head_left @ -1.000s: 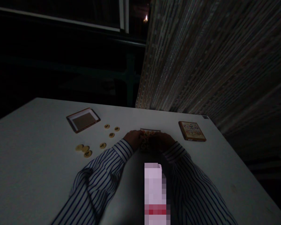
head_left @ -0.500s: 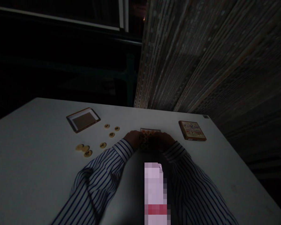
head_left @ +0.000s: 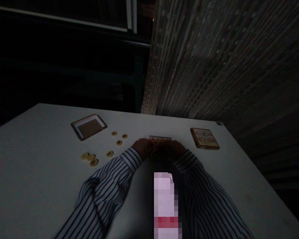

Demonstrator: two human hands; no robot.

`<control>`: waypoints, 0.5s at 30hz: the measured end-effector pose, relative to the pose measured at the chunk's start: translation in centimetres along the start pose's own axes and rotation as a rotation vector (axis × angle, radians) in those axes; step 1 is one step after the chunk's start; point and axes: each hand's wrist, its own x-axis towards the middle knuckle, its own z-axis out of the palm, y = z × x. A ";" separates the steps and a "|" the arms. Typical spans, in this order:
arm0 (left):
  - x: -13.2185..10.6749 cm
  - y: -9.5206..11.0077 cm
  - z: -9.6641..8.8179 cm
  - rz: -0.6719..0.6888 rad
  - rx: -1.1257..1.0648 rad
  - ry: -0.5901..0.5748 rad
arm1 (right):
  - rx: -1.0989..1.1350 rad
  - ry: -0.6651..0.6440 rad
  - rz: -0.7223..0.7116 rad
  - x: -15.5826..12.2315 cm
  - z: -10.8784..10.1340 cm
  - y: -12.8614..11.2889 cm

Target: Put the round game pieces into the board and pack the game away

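Note:
Straight ahead on the white table (head_left: 49,186) is a small tray (head_left: 169,137) with several round xiangqi pieces (head_left: 158,140) in it, some with red characters. From the left, my left hand (head_left: 142,147) curls over its near-left side, fingers bent down at the pieces. My right hand (head_left: 175,148) reaches across from the right, its curled fingers dark with shadow over the pieces. What either hand pinches is too dark to make out. Left of my left hand lie loose xiangqi pieces (head_left: 119,143) with black characters; three more pieces (head_left: 91,157) overlap nearer me.
A shallow box lid (head_left: 89,127), inside up, rests at the back left. At the right lies a closed printed box (head_left: 204,138). A bead-like string curtain (head_left: 184,66) hangs behind the table. Below my hands a pixelated pinkish patch (head_left: 164,199) covers the view.
Both hands stay at the tray, with only slight finger movement over the pieces. The loose pieces, lid and box lie as before.

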 end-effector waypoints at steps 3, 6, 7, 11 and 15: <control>0.0 0.1 0.0 -0.011 -0.006 0.000 | 0.000 0.006 0.002 0.0 0.2 0.1; 0.0 0.1 0.0 -0.025 -0.011 0.007 | 0.008 0.008 0.000 0.1 0.5 0.2; 0.1 0.1 0.0 -0.025 -0.013 0.010 | 0.012 0.009 -0.005 0.1 0.6 0.3; 0.1 0.0 0.1 -0.016 -0.004 0.017 | 0.032 0.026 0.002 0.2 0.7 0.2; 0.1 0.1 -0.1 -0.019 0.008 -0.006 | 0.042 0.019 0.019 0.2 0.4 0.0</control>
